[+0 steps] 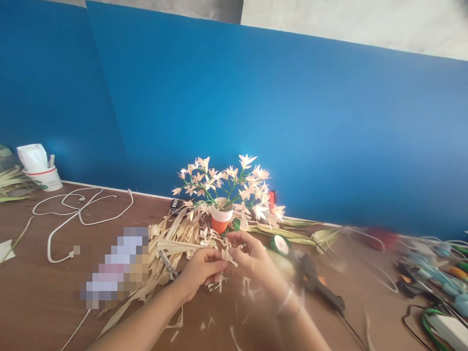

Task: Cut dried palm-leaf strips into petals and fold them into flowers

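My left hand [202, 271] and my right hand [254, 259] meet over the table, fingers pinched round a small pale husk flower [227, 256]. Both seem to touch it; its lower part is hidden by the fingers. Just beyond them stands an orange and white cup [221, 220] holding green stems with many pale husk flowers [210, 181]. Left of my left hand lie scissors [167, 264] on a heap of dried husks [183, 233]. A roll of green tape [281, 244] and a dark glue gun [321, 284] lie right of my right hand.
White cables [78, 210] loop across the left of the table. A white tub [47, 178] stands at the far left, and a blurred-out object [113, 268] lies nearer. Long husk leaves [296, 231] run along the blue panel [278, 117]. Tangled cords and blue items [431, 273] crowd the right.
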Available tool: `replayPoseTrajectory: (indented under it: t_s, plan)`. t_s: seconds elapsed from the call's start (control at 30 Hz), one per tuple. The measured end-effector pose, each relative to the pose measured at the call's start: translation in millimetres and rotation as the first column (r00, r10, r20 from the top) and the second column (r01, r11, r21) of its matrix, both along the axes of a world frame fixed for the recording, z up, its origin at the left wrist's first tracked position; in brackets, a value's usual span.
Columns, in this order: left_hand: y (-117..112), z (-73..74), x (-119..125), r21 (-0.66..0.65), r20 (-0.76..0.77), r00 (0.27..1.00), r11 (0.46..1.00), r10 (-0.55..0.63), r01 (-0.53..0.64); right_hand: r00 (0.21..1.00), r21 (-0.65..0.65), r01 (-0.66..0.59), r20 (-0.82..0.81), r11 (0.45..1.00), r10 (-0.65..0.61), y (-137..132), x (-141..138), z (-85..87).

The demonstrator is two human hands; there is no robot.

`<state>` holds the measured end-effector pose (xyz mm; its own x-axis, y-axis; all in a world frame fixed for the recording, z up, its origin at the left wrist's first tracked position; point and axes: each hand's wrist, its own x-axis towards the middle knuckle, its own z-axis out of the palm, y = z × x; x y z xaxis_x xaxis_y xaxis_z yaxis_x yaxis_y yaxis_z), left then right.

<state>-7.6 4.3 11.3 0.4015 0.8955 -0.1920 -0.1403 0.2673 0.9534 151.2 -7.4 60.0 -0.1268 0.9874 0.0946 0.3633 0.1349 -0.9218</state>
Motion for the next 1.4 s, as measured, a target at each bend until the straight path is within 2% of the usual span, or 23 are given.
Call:
replayPoseTrajectory:
  t_s: [0.17, 0.3, 0.4, 0.63, 0.77, 0.83, 0.9, 1.03, 1.13, 1.3, 1.4]
  plan:
    - [-1, 2.5, -2, -0.044, -0.065, 0.99, 0.991, -0.127, 0.125, 0.982, 0.023, -0.144, 0.124, 0.989, 0.14, -4, 6, 13.3]
    - [-2, 1.9, -3, -0.085, -0.108, 0.97, 0.974, -0.219, 0.21, 0.972, -0.16, -0.149, 0.159, 0.976, 0.175, -6, 6, 16.1]
    - [-2, 1.0, -4, -0.046, -0.125, 0.963, 0.971, -0.238, 0.234, 0.981, -0.272, -0.142, 0.093, 0.952, 0.173, -6, 5, 17.4]
    - [-4, 6.3, -8, -0.054, -0.101, 0.93, 0.936, -0.353, 0.349, 0.979, -0.345, -0.205, -0.063, 0.916, 0.195, -3, 12, 17.3]
    - [-4, 2.5, -5, 0.045, -0.183, 0.951, 0.964, -0.249, 0.262, 0.979, -0.404, -0.195, -0.034, 0.894, 0.199, -4, 12, 19.7]
    - [-4, 0.0, -1, 0.131, -0.251, 0.954, 0.971, -0.163, 0.201, 0.988, -0.362, -0.121, 0.047, 0.924, 0.148, -7, 11, 21.7]
    - [-4, -0.8, 2, 0.222, -0.32, 0.946, 0.967, -0.049, 0.125, 0.989, -0.267, -0.023, 0.134, 0.963, 0.061, -10, 10, 23.7]
    - [-6, 0.9, 5, 0.356, -0.422, 0.881, 0.933, 0.215, -0.057, 0.975, -0.123, 0.14, 0.188, 0.982, -0.116, -14, 7, 28.4]
    - [-5, 0.3, 4, 0.454, -0.439, 0.827, 0.881, 0.352, -0.134, 0.962, -0.119, 0.15, 0.246, 0.981, -0.117, -13, 6, 31.0]
    - [-3, -5.7, 2, 0.507, -0.455, 0.789, 0.848, 0.414, -0.153, 0.958, -0.204, 0.061, 0.286, 0.977, 0.0, -7, 3, 21.4]
    - [-3, -8.4, 2, 0.506, -0.451, 0.788, 0.847, 0.419, -0.161, 0.961, -0.204, 0.078, 0.276, 0.976, -0.02, -3, 0, 7.7]
